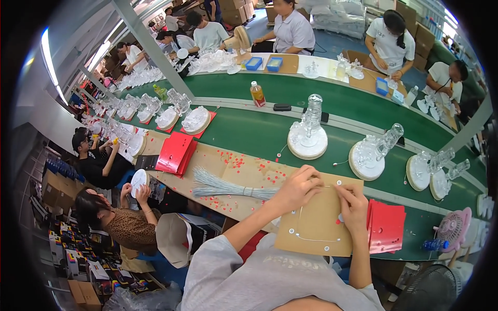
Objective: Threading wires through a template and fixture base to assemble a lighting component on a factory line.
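Note:
In front of me a brown cardboard sheet [316, 220] leans against my body at the front edge of the bench. Small white round washers [327, 248] sit near its corners, and a thin white wire tie [319, 239] runs across its lower part. My left hand [301, 191] is closed at the sheet's upper left, fingertips pinched together. My right hand [354, 205] pinches at the upper right, with its thumb and index finger near a washer [339, 182]. A thin pale wire tie stretches between both sets of fingertips; its ends are hidden by the fingers.
A bundle of silvery wire ties [228, 186] lies left of me among scattered red bits. Red sheets are stacked left [176, 154] and right [386, 226]. Beyond, clear plastic models on round bases [307, 140] stand on a green conveyor [249, 129]. A co-worker [122, 217] sits left.

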Available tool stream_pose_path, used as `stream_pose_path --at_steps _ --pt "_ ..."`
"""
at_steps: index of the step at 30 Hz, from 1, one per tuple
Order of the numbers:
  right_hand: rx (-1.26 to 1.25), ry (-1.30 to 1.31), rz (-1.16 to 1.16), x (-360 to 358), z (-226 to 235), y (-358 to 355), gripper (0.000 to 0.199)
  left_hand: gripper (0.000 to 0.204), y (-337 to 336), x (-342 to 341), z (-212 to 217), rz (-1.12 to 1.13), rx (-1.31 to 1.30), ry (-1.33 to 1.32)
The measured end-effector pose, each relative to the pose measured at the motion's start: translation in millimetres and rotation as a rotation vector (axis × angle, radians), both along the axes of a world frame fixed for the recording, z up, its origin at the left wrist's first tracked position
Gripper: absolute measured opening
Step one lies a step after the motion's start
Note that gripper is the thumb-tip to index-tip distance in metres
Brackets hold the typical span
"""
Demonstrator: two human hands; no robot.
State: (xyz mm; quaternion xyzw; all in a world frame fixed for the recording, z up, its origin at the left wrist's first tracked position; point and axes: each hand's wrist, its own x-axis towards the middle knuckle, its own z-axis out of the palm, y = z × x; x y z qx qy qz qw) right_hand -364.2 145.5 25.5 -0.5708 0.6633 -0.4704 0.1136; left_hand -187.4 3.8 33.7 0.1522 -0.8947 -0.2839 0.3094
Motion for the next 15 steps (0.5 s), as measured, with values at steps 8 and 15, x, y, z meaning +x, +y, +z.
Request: stream_pose_path --at_steps 8,15 --pt "-0.009 -0.141 0.047 -12 10 -2 0.016 0.020 25 -17 8 0.124 -0.323 -0.055" --pt "-0.028 -0.241 -0.005 -13 5 -13 0.012 0.017 21 -14 7 0.102 -0.280 0.055"
